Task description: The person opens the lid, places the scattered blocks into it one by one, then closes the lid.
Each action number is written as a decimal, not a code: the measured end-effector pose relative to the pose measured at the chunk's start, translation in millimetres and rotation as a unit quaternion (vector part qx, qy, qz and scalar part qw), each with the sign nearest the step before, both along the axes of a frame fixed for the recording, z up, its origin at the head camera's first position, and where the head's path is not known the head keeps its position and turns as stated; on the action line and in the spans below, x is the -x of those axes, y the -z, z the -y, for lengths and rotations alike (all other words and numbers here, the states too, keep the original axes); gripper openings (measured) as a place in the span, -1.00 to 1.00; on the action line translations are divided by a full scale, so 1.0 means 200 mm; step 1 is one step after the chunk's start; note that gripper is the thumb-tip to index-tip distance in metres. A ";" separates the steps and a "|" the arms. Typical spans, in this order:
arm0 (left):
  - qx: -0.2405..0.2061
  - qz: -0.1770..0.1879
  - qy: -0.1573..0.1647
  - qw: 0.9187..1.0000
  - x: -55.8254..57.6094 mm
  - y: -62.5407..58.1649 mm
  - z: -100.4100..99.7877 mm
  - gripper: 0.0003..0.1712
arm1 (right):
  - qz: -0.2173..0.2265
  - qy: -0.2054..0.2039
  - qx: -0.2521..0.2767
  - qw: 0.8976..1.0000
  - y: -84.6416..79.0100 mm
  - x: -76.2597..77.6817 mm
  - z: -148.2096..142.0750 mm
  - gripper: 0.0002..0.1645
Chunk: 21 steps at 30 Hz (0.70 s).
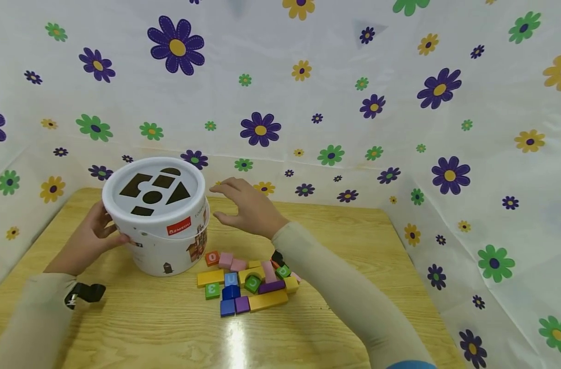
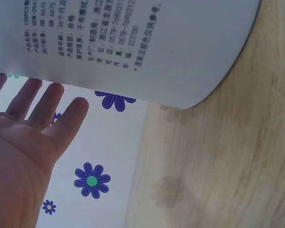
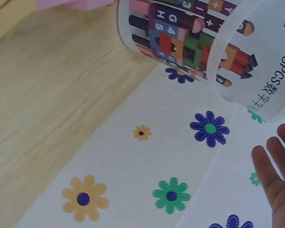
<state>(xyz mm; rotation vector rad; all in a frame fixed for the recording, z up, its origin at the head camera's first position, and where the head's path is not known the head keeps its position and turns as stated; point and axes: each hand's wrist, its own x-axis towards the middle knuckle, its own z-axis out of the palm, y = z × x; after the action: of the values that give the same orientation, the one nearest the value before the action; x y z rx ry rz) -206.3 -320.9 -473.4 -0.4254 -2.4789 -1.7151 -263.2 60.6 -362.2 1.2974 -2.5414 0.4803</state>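
A white lidded bucket [image 1: 169, 251] stands upright at the left of the table, its lid [image 1: 123, 197] cut with several shaped holes. My left hand [image 1: 96, 233] is at the bucket's left side, thumb toward the front and fingers toward the back. In the left wrist view, the fingers of that hand [image 2: 23, 137] are extended, with their tips right at the bucket wall [image 2: 180, 52]. On the other side, my right hand [image 1: 250, 207] hovers just right of the lid, fingers spread and holding nothing. Its extended fingers also show beside the bucket [image 3: 199, 47] in the right wrist view.
Several coloured letter and number blocks [image 1: 231, 292] lie in a loose group in front and right of the bucket. They rest on a wooden table [image 1: 146, 328]. A flower-patterned sheet [image 1: 280, 92] rises behind the table and along its sides.
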 end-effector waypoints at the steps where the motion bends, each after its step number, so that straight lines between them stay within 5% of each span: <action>1: 0.001 0.002 0.001 1.000 0.00 0.00 0.00 0.20 | -0.015 -0.015 0.004 1.000 -0.01 0.00 0.01 -0.38; 10: 0.015 0.002 -0.003 1.000 -0.02 -0.04 -0.06 0.34 | -0.077 -0.101 -0.012 0.992 -0.08 -0.01 0.11 -0.53; 21: 0.010 -0.002 -0.008 1.000 -0.01 -0.05 -0.11 0.49 | -0.099 -0.127 -0.012 0.987 -0.06 0.01 0.18 -0.71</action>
<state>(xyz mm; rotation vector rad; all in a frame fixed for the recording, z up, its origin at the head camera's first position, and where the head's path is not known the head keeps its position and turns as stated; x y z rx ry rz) -204.2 -299.7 -464.4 -0.4099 -2.4911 -1.6845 -264.8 24.6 -351.0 1.6012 -2.2392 0.3504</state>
